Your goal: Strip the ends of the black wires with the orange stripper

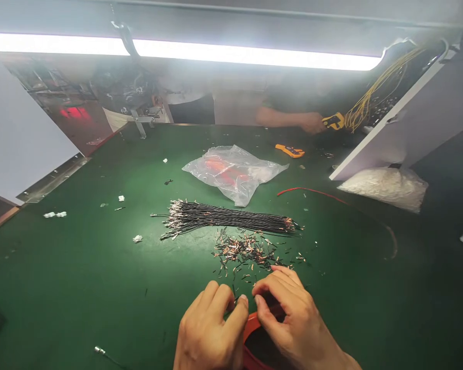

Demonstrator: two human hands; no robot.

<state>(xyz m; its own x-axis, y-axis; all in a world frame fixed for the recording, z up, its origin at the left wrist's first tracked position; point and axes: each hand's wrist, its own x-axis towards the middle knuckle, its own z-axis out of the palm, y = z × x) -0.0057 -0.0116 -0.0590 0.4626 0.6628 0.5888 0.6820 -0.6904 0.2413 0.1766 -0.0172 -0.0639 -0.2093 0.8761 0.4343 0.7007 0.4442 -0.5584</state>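
Near the bottom middle, my left hand (212, 326) is closed, thumb against curled fingers, with a small dark bit showing by the fingertips that is too small to name. My right hand (293, 313) sits just right of it, fingers curled and thumb close to the index finger; what it holds, if anything, is too small to see. Under and between the hands shows a red-orange object (253, 322), partly hidden. Beyond them lies a pile of short black and copper wire scraps (247, 249). Behind that is a bundle of black wires (231, 217) with metal terminals at its left end.
A clear plastic bag (237, 172) with red contents lies farther back, near an orange tool (290, 150). A red wire (324, 192) curves at right beside a bag of pale pieces (386, 187). Across the table, a person's hand (312, 123) holds a yellow tool (334, 121).
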